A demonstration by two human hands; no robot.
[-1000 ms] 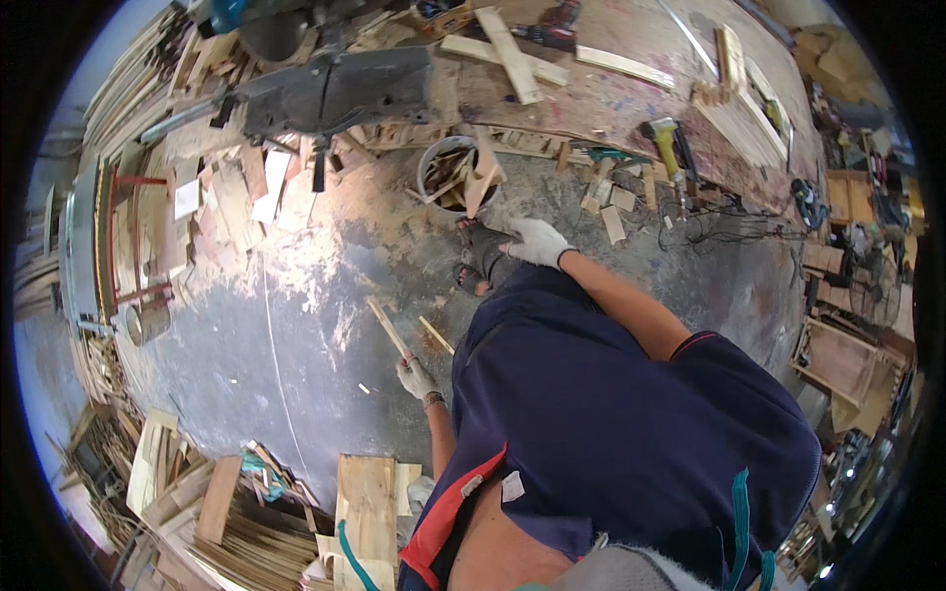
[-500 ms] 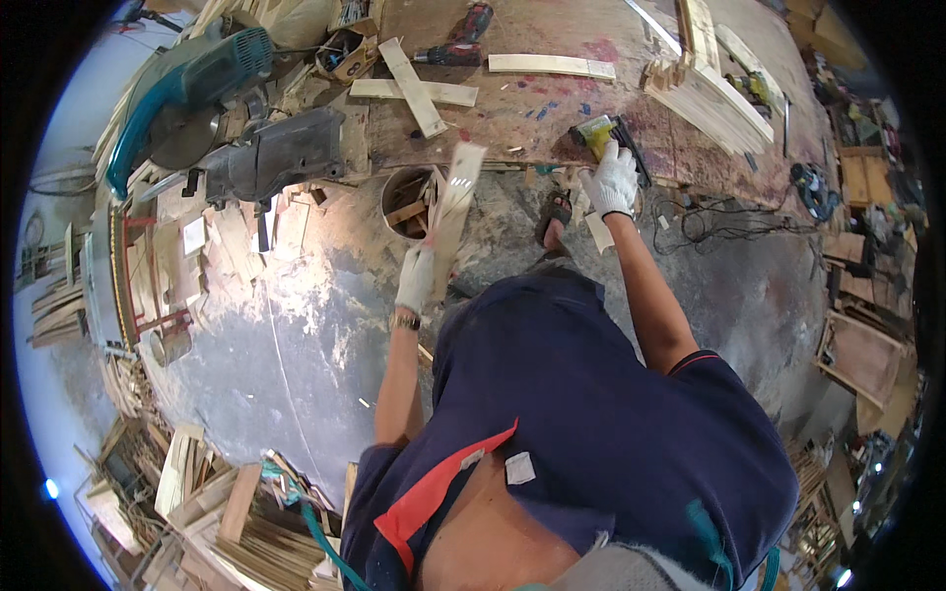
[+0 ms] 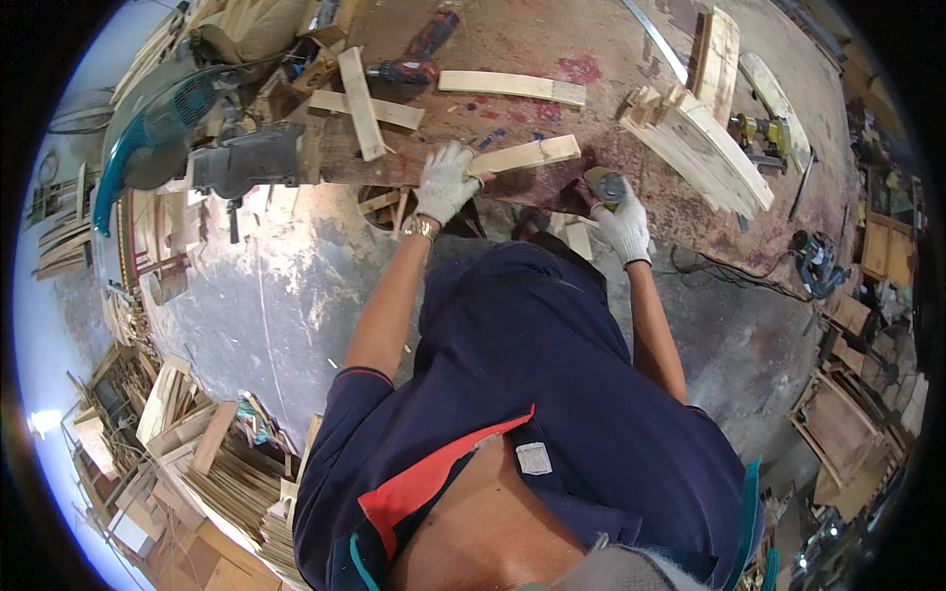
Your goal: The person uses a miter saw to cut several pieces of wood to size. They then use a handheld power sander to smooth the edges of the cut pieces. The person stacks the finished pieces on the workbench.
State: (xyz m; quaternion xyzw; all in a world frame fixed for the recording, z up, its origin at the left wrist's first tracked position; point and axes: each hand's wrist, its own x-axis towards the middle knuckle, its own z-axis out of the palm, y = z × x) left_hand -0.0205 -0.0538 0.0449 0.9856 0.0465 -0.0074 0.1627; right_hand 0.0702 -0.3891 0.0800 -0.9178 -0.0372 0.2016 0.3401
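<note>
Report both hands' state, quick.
Left hand: closed on the left end of a pale wooden strip.
Right hand: closed around a yellow-and-dark handheld tool.

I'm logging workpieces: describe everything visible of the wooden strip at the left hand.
The wooden strip is pale, flat and bare-looking, with a darker mark toward its right end. It slants over the workbench near the front edge, right end farther from the person. The left hand holds its left end, partly covering it; the other is free. Whether it rests there is unclear.
</note>
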